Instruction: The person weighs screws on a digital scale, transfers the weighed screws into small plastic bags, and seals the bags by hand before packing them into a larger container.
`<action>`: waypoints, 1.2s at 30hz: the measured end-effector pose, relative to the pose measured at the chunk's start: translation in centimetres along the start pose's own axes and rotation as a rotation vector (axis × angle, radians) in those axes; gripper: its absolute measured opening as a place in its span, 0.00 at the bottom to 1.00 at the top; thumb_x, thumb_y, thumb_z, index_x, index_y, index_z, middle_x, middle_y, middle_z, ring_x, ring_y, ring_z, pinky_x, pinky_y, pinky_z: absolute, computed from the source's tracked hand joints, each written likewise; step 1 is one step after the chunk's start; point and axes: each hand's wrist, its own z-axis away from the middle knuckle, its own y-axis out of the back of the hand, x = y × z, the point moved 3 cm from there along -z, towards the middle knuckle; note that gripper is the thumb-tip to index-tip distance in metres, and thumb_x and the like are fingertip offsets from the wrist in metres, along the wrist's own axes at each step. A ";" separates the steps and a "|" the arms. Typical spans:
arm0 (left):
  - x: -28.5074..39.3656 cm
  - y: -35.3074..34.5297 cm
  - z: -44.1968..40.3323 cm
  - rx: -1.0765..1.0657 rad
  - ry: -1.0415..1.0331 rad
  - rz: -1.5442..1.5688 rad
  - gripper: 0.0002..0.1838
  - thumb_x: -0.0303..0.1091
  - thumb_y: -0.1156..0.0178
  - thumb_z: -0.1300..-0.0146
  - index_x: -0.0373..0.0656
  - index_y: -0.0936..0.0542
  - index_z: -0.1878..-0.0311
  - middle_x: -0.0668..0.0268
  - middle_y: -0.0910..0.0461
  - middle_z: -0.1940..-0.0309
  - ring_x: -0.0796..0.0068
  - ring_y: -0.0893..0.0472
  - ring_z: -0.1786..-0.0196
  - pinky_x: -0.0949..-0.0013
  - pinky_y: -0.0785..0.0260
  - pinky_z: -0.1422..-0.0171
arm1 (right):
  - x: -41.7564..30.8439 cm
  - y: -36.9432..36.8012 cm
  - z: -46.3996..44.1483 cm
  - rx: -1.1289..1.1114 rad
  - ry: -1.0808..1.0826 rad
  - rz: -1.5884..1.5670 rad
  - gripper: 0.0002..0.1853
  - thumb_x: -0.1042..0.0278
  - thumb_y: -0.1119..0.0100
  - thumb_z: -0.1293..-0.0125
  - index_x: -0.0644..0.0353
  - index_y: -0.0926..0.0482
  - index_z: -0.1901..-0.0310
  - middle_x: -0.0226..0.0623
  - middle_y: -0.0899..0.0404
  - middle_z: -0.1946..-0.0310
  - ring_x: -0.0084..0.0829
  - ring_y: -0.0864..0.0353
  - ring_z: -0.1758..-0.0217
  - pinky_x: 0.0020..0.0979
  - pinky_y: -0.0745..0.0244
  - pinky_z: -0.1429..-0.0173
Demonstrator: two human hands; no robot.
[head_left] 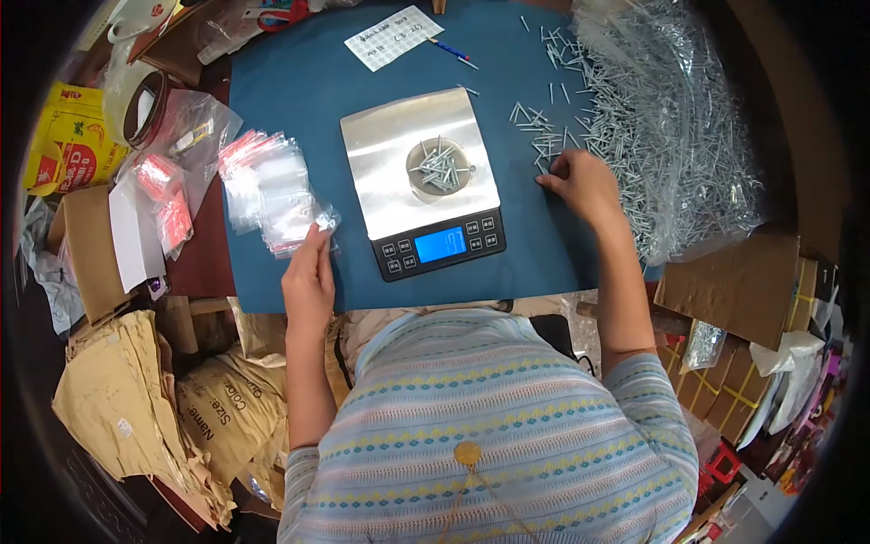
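Note:
My left hand (pixel 309 279) is at the near corner of a fanned stack of clear zip bags (pixel 285 195), its fingertips pinched on a bag edge. In the middle stands a digital scale (pixel 358 150) with a steel platform and a lit blue display. A small round dish (pixel 417 186) on the platform holds a heap of screws (pixel 441 170). To the right, my right hand (pixel 589 186) rests by the edge of a big spread of loose screws (pixel 605 127). Its fingers are curled with the thumb close to them; whatever lies between them is too small to name.
Clear plastic sheeting (pixel 671 109) lies under and around the screws at right. A printed white card (pixel 394 38) and a blue pen (pixel 450 48) are at the back. Red-and-clear bag packs (pixel 172 218) sit left, beside a cardboard box (pixel 91 245).

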 end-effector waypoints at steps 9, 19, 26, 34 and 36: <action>-0.2 1.2 -0.2 0.040 0.095 0.086 0.06 0.20 0.40 0.40 0.34 0.19 0.59 0.53 0.17 0.58 0.63 0.16 0.56 0.67 0.26 0.53 | 0.2 0.8 -0.2 -0.015 0.189 -0.051 0.08 0.65 0.38 0.45 0.61 0.20 0.68 0.44 0.18 0.74 0.45 0.18 0.67 0.39 0.24 0.60; 0.8 2.7 -0.4 0.115 0.210 0.271 0.05 0.23 0.45 0.34 0.35 0.22 0.58 0.56 0.18 0.61 0.68 0.18 0.58 0.70 0.28 0.52 | -0.9 1.7 -0.6 0.065 0.322 -0.519 0.06 0.72 0.35 0.41 0.65 0.21 0.66 0.38 0.18 0.73 0.27 0.19 0.71 0.26 0.25 0.62; 4.2 3.4 -1.1 0.091 0.027 0.248 0.06 0.23 0.48 0.31 0.35 0.22 0.56 0.59 0.20 0.61 0.68 0.20 0.58 0.70 0.29 0.52 | -4.1 2.4 -1.3 0.153 0.430 -0.549 0.10 0.65 0.32 0.43 0.62 0.18 0.65 0.40 0.18 0.70 0.35 0.18 0.67 0.32 0.25 0.61; 4.4 4.0 -1.0 0.108 -0.038 0.222 0.06 0.20 0.47 0.34 0.36 0.22 0.57 0.59 0.22 0.64 0.69 0.22 0.64 0.72 0.31 0.58 | -1.2 -0.3 -2.9 0.131 0.216 -0.062 0.13 0.60 0.30 0.47 0.63 0.18 0.71 0.43 0.19 0.71 0.40 0.18 0.66 0.37 0.26 0.61; 5.2 4.3 -1.2 0.080 -0.025 0.218 0.04 0.21 0.46 0.35 0.35 0.22 0.60 0.60 0.22 0.66 0.70 0.23 0.65 0.72 0.31 0.58 | -2.0 0.9 -2.7 0.035 0.191 -0.281 0.12 0.61 0.31 0.46 0.63 0.17 0.69 0.40 0.19 0.72 0.34 0.19 0.68 0.33 0.26 0.63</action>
